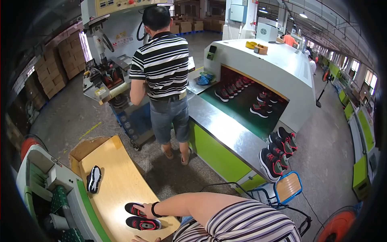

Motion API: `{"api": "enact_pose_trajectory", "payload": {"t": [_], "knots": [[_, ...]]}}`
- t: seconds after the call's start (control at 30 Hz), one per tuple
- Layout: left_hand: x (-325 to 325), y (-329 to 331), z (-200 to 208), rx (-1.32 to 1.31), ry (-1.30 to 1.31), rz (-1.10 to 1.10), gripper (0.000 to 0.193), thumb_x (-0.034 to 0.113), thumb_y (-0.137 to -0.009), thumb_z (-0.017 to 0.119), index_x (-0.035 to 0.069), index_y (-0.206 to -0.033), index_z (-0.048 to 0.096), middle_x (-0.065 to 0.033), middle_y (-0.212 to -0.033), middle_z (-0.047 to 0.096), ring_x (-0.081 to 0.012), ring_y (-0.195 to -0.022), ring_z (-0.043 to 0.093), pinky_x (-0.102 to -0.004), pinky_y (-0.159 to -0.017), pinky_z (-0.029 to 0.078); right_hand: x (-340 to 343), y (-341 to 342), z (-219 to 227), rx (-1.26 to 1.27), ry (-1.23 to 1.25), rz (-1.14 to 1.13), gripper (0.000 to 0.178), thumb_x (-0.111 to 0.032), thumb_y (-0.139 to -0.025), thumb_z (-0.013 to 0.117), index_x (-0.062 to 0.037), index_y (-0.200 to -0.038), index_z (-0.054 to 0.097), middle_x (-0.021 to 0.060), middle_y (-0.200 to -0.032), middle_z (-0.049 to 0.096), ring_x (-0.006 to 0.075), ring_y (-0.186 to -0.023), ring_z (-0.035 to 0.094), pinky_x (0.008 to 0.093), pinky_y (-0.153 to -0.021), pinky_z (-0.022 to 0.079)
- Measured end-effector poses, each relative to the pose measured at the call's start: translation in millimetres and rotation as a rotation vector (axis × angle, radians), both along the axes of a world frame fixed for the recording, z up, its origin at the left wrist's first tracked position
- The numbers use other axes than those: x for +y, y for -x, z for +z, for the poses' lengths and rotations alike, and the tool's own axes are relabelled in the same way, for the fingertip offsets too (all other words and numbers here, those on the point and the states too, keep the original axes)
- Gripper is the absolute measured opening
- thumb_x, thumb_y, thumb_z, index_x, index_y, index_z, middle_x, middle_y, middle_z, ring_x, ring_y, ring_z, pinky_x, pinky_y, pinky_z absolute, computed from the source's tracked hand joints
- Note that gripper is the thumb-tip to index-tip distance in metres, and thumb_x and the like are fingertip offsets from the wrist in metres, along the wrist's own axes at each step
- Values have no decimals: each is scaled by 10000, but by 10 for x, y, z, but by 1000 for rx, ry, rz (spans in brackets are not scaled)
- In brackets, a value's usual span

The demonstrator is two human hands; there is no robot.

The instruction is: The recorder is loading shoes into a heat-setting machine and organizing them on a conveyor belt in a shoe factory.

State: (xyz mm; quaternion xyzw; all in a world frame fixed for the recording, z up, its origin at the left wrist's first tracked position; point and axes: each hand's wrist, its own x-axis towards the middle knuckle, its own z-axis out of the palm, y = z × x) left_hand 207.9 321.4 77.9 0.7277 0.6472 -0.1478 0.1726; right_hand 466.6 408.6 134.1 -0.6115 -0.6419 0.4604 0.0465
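Note:
My right hand [146, 209], with a black band at its wrist, grips a black shoe [130, 208] with red trim at its opening. A matching black shoe [142, 224] lies right beside it on the light wooden table [117, 169]. Only part of my left hand [144, 239] shows at the lower edge, close to the second shoe, its visible fingers stretched out and apart. Farther up the table, to the left, lies a black and white shoe sole [94, 179].
A co-worker [164, 66] stands ahead, facing a machine [117, 36]. Right of them, a steel-topped bench [225, 131] leads to a tunnel machine [262, 60] with shoes on its green belt. Several black shoes [278, 153] stand on the bench end, above a blue-framed stool [288, 187].

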Motion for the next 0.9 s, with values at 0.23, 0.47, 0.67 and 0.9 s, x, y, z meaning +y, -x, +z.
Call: {"api": "enact_pose_trajectory", "payload": {"t": [0.23,0.47,0.67,0.9], "knots": [[9,31,-68,9,1,21,1412,887,-614,552,-36,-1508,-33,-433,-1492,2,-622,-1370,34,-655,-1108,96,-11,-4,20,6,-2,12,1051,-212,-798,687,-391,-1525,-51,260,-1408,388,411,-1201,527,502,-975,449],[24,41,-106,31,-1,12,1417,901,-611,531,-36,-1509,-36,-437,-1489,20,-615,-1375,53,-651,-1109,103,-14,-4,34,-23,-7,14,1054,-200,-796,682,-391,-1525,-56,264,-1399,393,409,-1186,538,496,-971,458],[19,38,-88,39,-5,0,1423,916,-602,513,-43,-1509,-19,-429,-1494,35,-611,-1375,74,-647,-1109,110,-23,-10,64,-11,0,19,1058,-193,-797,678,-394,-1525,-64,264,-1398,394,406,-1168,553,491,-955,471],[42,49,-135,71,1,-15,1407,926,-613,482,-39,-1511,-8,-415,-1504,26,-603,-1382,62,-647,-1111,101,-30,-7,102,-38,7,28,1043,-185,-808,670,-397,-1526,-57,251,-1406,394,399,-1175,553,499,-955,471]]}}
